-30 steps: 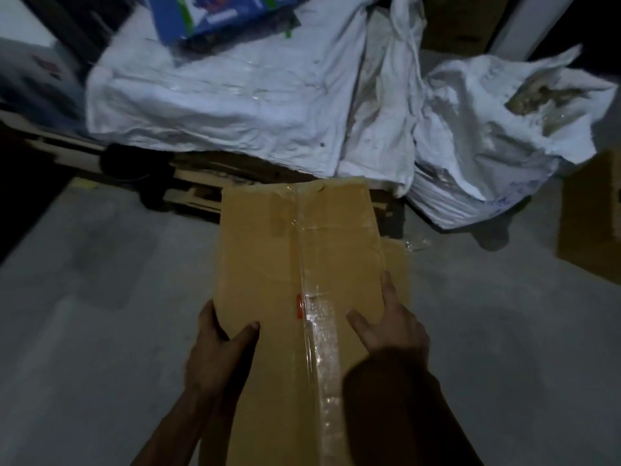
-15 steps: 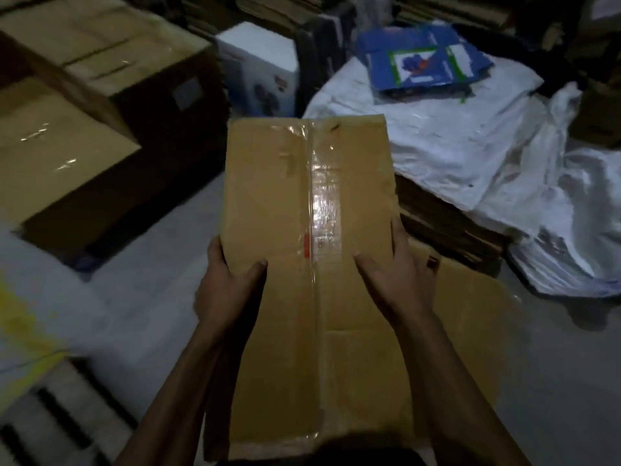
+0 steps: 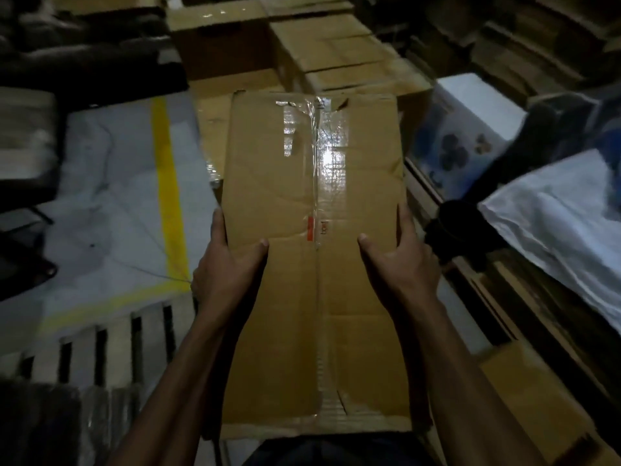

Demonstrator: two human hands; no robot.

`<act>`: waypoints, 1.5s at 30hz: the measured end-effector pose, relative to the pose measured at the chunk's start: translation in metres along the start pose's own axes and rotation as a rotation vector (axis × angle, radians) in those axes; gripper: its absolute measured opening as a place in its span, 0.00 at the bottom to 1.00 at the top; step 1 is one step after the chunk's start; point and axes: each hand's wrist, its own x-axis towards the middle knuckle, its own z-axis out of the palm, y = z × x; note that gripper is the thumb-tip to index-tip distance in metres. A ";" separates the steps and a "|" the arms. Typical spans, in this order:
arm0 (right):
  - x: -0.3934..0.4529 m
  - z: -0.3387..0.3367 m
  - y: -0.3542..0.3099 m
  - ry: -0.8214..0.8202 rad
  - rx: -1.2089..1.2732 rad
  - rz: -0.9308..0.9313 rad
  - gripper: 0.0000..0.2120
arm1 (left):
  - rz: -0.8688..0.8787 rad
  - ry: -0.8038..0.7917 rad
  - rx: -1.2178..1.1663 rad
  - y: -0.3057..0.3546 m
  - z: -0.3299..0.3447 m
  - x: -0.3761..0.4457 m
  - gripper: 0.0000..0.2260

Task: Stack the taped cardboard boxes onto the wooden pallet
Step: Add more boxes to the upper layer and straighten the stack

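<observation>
Left of my left hand (image 3: 224,275) lies the wooden pallet (image 3: 111,334), my left hand grips the taped box (image 3: 314,264) on its left edge, and my right hand (image 3: 400,264) grips its right edge, holding it up between them.

We count two hands, left hand (image 3: 224,264) and right hand (image 3: 401,262), and one taped box (image 3: 314,264) between them. Beyond it we make out perhaps four stacked boxes (image 3: 322,48), though blur hides their edges. We also see one pallet (image 3: 111,341), one yellow line (image 3: 168,183), one white carton (image 3: 463,129) and one white sack (image 3: 554,223).
</observation>
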 end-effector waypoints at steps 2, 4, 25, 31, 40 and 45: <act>0.038 0.027 -0.026 -0.038 0.005 -0.057 0.44 | -0.027 0.052 0.023 0.000 -0.006 0.037 0.39; 0.075 0.050 -0.054 -0.089 0.003 -0.103 0.44 | -0.069 0.106 0.033 0.003 -0.015 0.074 0.40; 0.297 0.276 -0.402 -0.369 -0.030 -0.332 0.45 | -0.290 0.315 0.037 -0.065 -0.147 0.456 0.39; 0.345 0.326 -0.496 -0.355 0.020 -0.343 0.45 | -0.248 0.333 0.070 -0.059 -0.200 0.569 0.39; 0.454 0.417 -0.593 -0.320 0.036 -0.352 0.45 | -0.205 0.329 0.084 -0.063 -0.219 0.741 0.38; 0.533 0.469 -0.653 -0.353 0.026 -0.342 0.45 | -0.221 0.320 0.060 -0.055 -0.223 0.845 0.41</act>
